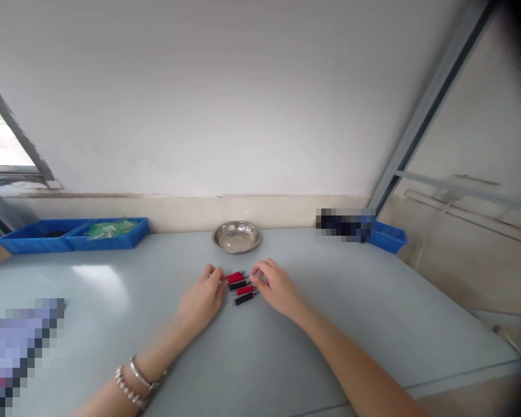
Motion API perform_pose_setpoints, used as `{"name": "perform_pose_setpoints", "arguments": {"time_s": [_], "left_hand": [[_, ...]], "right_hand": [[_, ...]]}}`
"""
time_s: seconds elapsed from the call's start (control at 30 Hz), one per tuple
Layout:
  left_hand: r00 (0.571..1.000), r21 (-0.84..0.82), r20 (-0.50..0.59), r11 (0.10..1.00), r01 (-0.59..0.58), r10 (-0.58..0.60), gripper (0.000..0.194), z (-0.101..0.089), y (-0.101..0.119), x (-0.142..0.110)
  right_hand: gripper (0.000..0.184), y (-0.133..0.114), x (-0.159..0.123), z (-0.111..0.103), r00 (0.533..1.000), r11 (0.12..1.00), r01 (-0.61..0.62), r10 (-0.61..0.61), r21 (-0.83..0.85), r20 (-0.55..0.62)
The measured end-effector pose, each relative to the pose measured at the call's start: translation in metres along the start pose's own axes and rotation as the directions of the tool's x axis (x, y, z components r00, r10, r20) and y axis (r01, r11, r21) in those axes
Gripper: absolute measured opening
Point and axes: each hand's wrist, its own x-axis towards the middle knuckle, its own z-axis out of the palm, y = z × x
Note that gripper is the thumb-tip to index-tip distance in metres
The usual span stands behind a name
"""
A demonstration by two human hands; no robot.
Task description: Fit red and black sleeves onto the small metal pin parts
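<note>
Several pens with red and black grips lie side by side on the grey table, between my two hands. My left hand [205, 294] is closed, with its thumb and fingers pinching the left end of an upper red pen [235, 278]. Below that lie a black pen [238, 285], another red pen [245, 290] and another black pen [245, 298]. My right hand [278, 285] is at the right ends of the pens. Its fingers are curved, with thumb and forefinger apart and nothing visible between them. Bracelets circle my left wrist.
A round metal dish [237, 246] stands behind the pens near the wall. Blue trays [134, 234] are at the back left, one holding green plastic. Another blue tray [391, 236] and a blurred dark object [342, 226] sit at the back right. A pixelated item [17, 341] lies at left.
</note>
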Motion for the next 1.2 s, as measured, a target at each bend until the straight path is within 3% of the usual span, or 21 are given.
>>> {"name": "perform_pose_setpoints", "arguments": {"time_s": [0.3,0.5,0.87,1.2], "left_hand": [[0.995,-0.145,-0.043,0.985,-0.09,0.085,0.015,-0.002,0.002,0.0],[0.966,-0.199,0.055,0.951,-0.239,0.254,0.013,-0.005,0.007,-0.004],[0.94,-0.191,0.092,0.932,-0.308,0.329,0.019,-0.013,0.013,-0.008],[0.963,-0.064,0.133,0.972,-0.228,0.235,0.016,-0.009,0.012,-0.009]], "right_hand": [[0.008,0.001,-0.001,0.001,0.999,1.0,0.006,-0.006,-0.021,0.043],[0.008,0.0,-0.002,0.001,0.998,0.999,0.008,-0.006,-0.031,0.062],[0.009,-0.002,-0.002,-0.001,0.996,0.999,0.004,-0.001,-0.038,0.087],[0.009,-0.002,-0.004,0.0,0.995,0.999,0.019,-0.015,-0.04,0.099]]}}
